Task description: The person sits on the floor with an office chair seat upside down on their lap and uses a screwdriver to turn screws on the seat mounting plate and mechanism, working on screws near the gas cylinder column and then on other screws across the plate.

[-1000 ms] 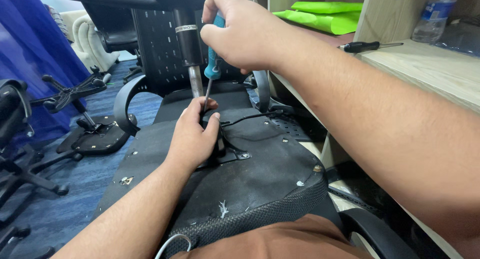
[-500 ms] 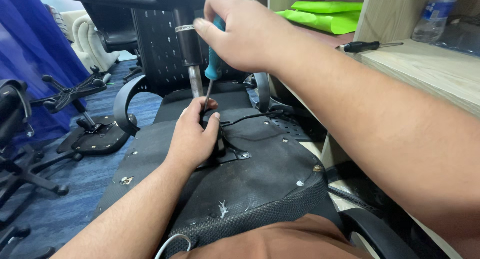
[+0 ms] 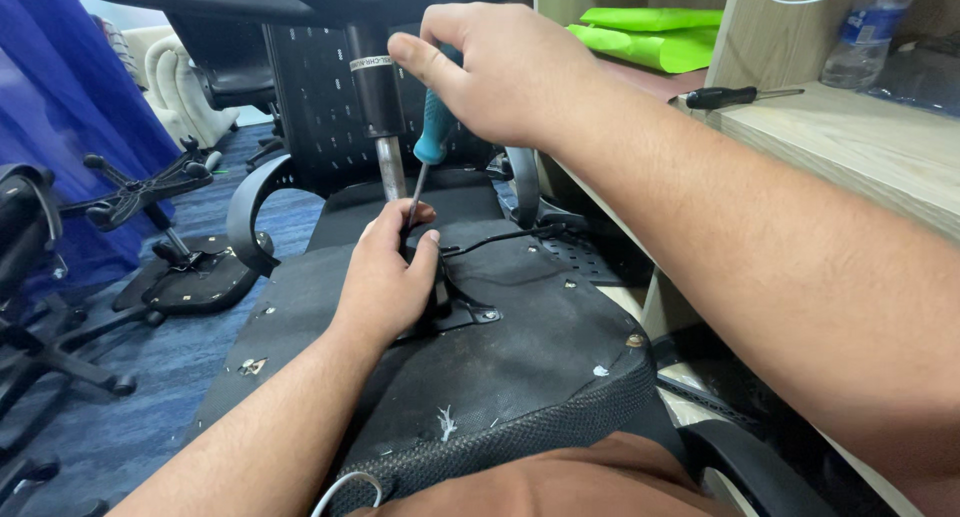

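brown cloth (image 3: 560, 482) at the bottom centre of the frame, nearest the camera, with a white cord loop (image 3: 345, 485) just left of it. above that an overturned chair seat (image 3: 520, 367), black underside up, mesh edge along its near rim, small white flecks on it, fills the lower middle. left hand (image 3: 385, 277) comes up from bottom left and rests on the seat's underside at centre frame, fingers (image 3: 405, 220) curled together around the black metal mechanism (image 3: 455, 312) bolted there, thumb on the right side of it; what is under the palm is hidden. a black cable (image 3: 495, 239) runs right from the hand across the seat. right hand (image 3: 500, 72) enters from the right edge, upper centre of frame, fingers (image 3: 425, 62) closed around the top of a teal-handled screwdriver (image 3: 432, 127), held nearly upright, shaft tip down at the left hand's fingertips; the tip's contact point can't be seen. just left of the screwdriver a chair gas cylinder (image 3: 378, 107), black and chrome, stands upright. behind it a black mesh chair back (image 3: 320, 107). left side: loose chair bases (image 3: 140, 187) on blue carpet floor (image 3: 150, 377), blue fabric (image 3: 60, 107) at upper left. right side: wooden bench (image 3: 860, 152) with a black-handled screwdriver (image 3: 735, 97) lying on it, a plastic bottle (image 3: 860, 32) at upper right, green sheets (image 3: 650, 32) at top centre-right.
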